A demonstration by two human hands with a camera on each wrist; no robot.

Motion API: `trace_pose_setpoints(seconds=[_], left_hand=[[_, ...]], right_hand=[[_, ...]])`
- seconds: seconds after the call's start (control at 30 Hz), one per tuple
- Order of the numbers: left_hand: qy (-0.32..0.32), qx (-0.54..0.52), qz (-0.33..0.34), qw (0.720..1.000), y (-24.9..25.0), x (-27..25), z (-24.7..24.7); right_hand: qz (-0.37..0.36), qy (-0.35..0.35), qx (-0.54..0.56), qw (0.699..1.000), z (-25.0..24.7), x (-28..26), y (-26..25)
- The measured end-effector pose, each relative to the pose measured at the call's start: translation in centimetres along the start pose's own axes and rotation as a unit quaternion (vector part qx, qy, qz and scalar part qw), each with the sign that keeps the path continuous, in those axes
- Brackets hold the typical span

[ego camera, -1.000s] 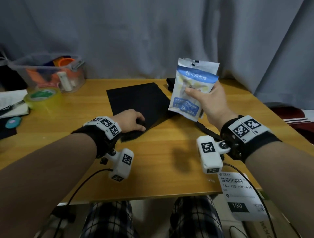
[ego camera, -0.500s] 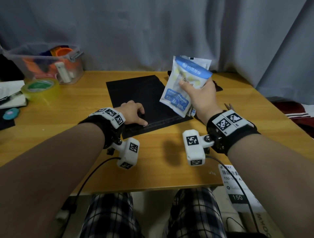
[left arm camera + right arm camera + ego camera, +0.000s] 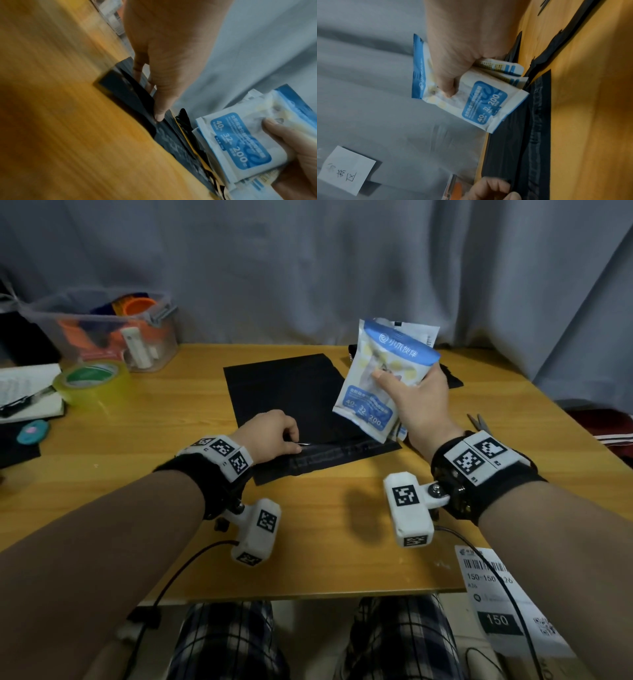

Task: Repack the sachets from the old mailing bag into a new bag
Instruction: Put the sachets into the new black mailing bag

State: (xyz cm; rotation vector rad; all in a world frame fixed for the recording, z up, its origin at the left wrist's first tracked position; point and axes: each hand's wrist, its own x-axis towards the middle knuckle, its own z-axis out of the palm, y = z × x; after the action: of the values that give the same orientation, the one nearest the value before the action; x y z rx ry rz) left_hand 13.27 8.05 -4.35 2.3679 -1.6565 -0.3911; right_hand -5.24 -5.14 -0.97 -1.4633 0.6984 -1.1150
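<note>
Head view: at centre frame the left hand [image 3: 270,436] pinches the near edge of a flat black mailing bag [image 3: 291,395] lying on the wooden bench [image 3: 325,525]. Right of centre, the right hand [image 3: 419,402] is clamped on a bunch of blue-and-white sachets [image 3: 380,381], held in the air above the bag's right corner. A crumpled black bag [image 3: 450,376] lies behind them. At upper left stand a clear tub [image 3: 102,333] and a tape roll [image 3: 90,381].

Left wrist view: the left hand's fingers [image 3: 159,108] grip the black bag's edge; the sachets show at lower right.

Right wrist view: thumb and fingers [image 3: 447,86] are closed round the sachets, above the black bag at right.
</note>
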Motion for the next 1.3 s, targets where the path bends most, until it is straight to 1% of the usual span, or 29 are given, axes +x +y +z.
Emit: trace_pose_setpoints(seconds=[0.1, 0.17, 0.23, 0.3, 0.37, 0.4, 0.47, 0.53, 0.57, 0.63, 0.7, 0.73, 0.8, 0.83, 0.87, 0.9, 0.93, 0.97, 1.03, 1.07, 1.17, 1.23, 1.3], left_hand=[[0.008, 0.06, 0.033, 0.998, 0.3, -0.2, -0.5], [-0.012, 0.111, 0.047, 0.993, 0.6, -0.5, -1.2], [-0.038, 0.171, 0.086, 0.981, 1.2, -0.9, -2.0], [-0.048, 0.226, 0.136, 0.963, 1.9, -1.0, -3.0], [-0.024, 0.261, 0.17, 0.95, 2.3, -0.7, -4.3], [-0.002, 0.26, 0.178, 0.949, 2.5, -0.4, -5.0], [0.045, 0.222, 0.165, 0.96, 3.0, 0.0, -6.4], [0.063, 0.17, 0.156, 0.971, 3.5, 0.1, -7.9], [0.057, 0.147, 0.146, 0.977, 3.5, 0.2, -8.5], [0.055, 0.104, 0.144, 0.983, 3.7, 0.3, -9.5], [0.076, 0.029, 0.138, 0.987, 4.4, -0.4, -10.5], [0.091, 0.01, 0.144, 0.985, 4.8, -0.8, -11.1], [0.108, 0.002, 0.175, 0.979, 5.3, -1.8, -12.0], [0.12, 0.002, 0.22, 0.968, 5.7, -2.1, -12.5], [0.12, -0.025, 0.267, 0.956, 6.1, -2.6, -12.8], [0.101, -0.032, 0.298, 0.949, 5.4, -2.2, -12.8], [0.076, -0.048, 0.282, 0.955, 5.2, -2.2, -12.9], [0.073, -0.059, 0.256, 0.962, 4.6, -1.7, -13.0], [0.06, -0.028, 0.191, 0.979, 4.2, -1.1, -13.2], [0.056, -0.003, 0.173, 0.983, 4.0, -0.7, -13.2], [0.022, 0.04, 0.166, 0.985, 4.4, -0.6, -13.3], [-0.013, 0.072, 0.149, 0.986, 5.0, -0.7, -13.3], [-0.029, 0.093, 0.154, 0.983, 5.5, -0.9, -13.0]], right_hand=[[-0.01, 0.004, -0.005, 1.0, -0.4, 0.3, 0.2], [-0.017, 0.006, -0.005, 1.0, -0.6, 0.4, 0.2], [-0.023, 0.002, -0.009, 1.0, -0.9, 0.6, 0.2], [-0.042, -0.011, -0.027, 0.999, -1.1, 0.7, -0.4], [-0.075, -0.039, -0.046, 0.995, -1.1, 0.8, -1.7], [-0.095, -0.051, -0.049, 0.993, -0.9, 0.8, -2.5], [-0.141, -0.059, -0.041, 0.987, -0.5, 0.6, -4.5], [-0.198, -0.062, -0.027, 0.978, 0.2, 0.1, -6.4], [-0.228, -0.068, -0.025, 0.971, 0.5, -0.2, -7.2], [-0.282, -0.089, -0.04, 0.954, 1.2, -1.0, -8.1], [-0.329, -0.127, -0.07, 0.933, 1.7, -1.6, -8.1], [-0.347, -0.143, -0.086, 0.923, 2.0, -1.8, -7.8], [-0.374, -0.162, -0.119, 0.905, 2.3, -2.2, -7.0], [-0.381, -0.168, -0.135, 0.899, 2.4, -2.4, -6.7], [-0.383, -0.172, -0.151, 0.895, 2.3, -2.5, -6.3], [-0.381, -0.174, -0.17, 0.892, 2.2, -2.4, -6.0], [-0.378, -0.176, -0.191, 0.888, 2.0, -2.3, -5.7], [-0.377, -0.178, -0.213, 0.884, 1.8, -2.1, -5.4], [-0.382, -0.187, -0.259, 0.867, 1.2, -1.6, -4.7], [-0.387, -0.189, -0.285, 0.856, 1.0, -1.4, -4.4], [-0.406, -0.174, -0.363, 0.82, 0.3, -0.5, -3.1], [-0.426, -0.155, -0.422, 0.786, -0.1, 0.2, -2.5], [-0.44, -0.135, -0.468, 0.754, -0.3, 0.7, -2.2]])
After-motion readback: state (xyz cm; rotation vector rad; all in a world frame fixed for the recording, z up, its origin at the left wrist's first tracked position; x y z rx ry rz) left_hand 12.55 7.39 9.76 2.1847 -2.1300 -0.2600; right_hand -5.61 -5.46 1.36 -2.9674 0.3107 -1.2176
